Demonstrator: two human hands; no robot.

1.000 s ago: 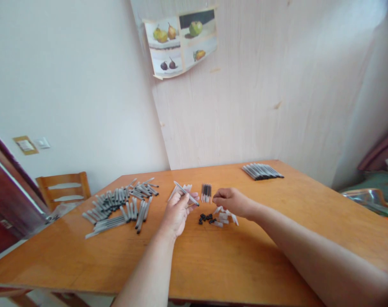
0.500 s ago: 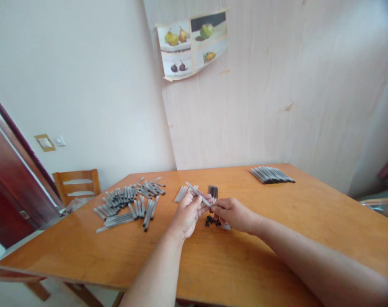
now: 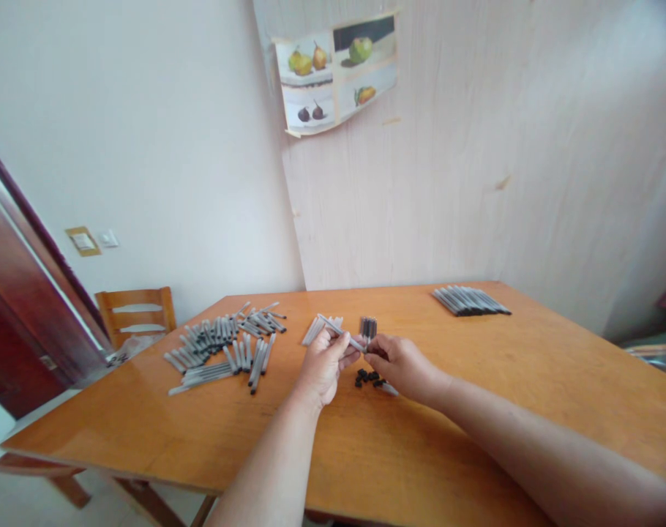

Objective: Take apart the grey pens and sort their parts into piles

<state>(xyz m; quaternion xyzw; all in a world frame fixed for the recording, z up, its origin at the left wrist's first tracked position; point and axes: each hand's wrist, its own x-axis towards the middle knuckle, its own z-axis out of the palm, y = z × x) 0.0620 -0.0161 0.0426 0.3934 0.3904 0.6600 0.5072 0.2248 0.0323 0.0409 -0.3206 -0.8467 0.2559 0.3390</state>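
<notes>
Slanting between my hands is a pale grey pen barrel (image 3: pixel 338 332). My left hand (image 3: pixel 323 366) is closed around its middle, thumb on top. At the barrel's lower right end, the thumb and fingers of my right hand (image 3: pixel 402 364) pinch together; whether a small part sits between them is hidden. Below the hands lie several small black caps (image 3: pixel 366 376), and a pale pen piece (image 3: pixel 388 389) rests partly under my right hand. Just beyond my hands are a row of pale barrels (image 3: pixel 312 329) and a bundle of thin dark refills (image 3: pixel 368 325).
Many grey pens with black ends (image 3: pixel 217 334) are spread over the left of the wooden table (image 3: pixel 212 439). A neat row of pens (image 3: pixel 470 301) lies at the far right. Behind the table's left end stands a wooden chair (image 3: pixel 138 316); fruit pictures (image 3: pixel 336 73) hang on the wall.
The barrel lies at a slightly flatter slant, and my right fingers are still at its end. The whole view has shifted slightly.
</notes>
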